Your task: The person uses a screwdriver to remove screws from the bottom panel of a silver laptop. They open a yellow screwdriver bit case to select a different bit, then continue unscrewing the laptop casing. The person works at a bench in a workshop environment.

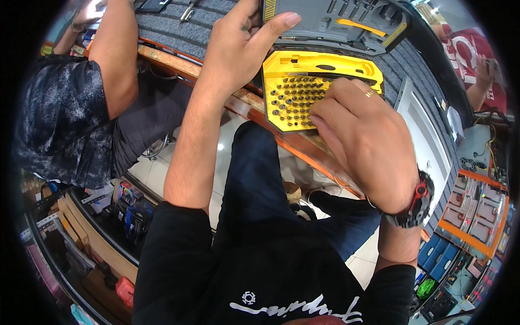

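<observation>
My left hand (235, 54) grips the left side of the grey lid (330, 32) of an open tool case, thumb over its edge. An orange tool and several metal pieces sit in the lid. Below it lies the yellow tray (281, 67) of the case, filled with rows of small screwdriver bits (292, 95). My right hand (365, 143) is over the tray's right half, fingers curled and pinched down among the bits; whatever is between the fingertips is hidden. A dark slim shaft lies along the top of the tray.
A grey striped mat (181, 32) covers the bench, with its orange wooden edge (170, 62). A silver laptop (425, 124) lies right of the case. A co-worker (65, 119) sits at left, another person (476, 70) is beyond at right. An orange-framed parts box (460, 233) stands lower right.
</observation>
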{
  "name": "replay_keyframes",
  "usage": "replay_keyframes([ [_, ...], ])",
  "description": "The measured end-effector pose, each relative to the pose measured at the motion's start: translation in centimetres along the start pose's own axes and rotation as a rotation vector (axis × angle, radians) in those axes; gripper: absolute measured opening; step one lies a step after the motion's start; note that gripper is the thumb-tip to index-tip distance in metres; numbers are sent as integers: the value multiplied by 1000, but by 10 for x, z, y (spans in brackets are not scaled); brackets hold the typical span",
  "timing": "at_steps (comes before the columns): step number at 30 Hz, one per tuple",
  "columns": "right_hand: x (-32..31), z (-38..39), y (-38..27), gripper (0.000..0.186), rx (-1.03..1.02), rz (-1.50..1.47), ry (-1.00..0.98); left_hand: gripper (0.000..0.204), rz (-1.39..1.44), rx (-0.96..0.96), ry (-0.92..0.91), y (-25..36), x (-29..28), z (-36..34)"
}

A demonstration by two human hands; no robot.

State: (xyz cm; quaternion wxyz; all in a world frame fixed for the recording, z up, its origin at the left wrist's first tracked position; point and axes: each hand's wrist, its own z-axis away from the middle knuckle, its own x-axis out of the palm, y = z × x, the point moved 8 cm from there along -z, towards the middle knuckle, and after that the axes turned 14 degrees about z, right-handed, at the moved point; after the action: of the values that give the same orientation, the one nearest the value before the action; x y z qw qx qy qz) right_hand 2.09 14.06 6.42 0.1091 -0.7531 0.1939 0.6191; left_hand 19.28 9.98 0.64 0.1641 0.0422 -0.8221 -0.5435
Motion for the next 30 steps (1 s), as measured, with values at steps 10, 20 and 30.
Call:
replay_keyframes([
  [10, 13, -13, 20, 12, -132, -295, -4, 38, 66, -24, -41, -10, 0, -3],
  [20, -22, 36, 80, 6, 144, -1122, 191, 32, -35, 39, -22, 0, -3, 5],
  [30, -43, 120, 88, 9, 225, -1294, 397, 60, -584, 254, -466, 54, 40, 54],
])
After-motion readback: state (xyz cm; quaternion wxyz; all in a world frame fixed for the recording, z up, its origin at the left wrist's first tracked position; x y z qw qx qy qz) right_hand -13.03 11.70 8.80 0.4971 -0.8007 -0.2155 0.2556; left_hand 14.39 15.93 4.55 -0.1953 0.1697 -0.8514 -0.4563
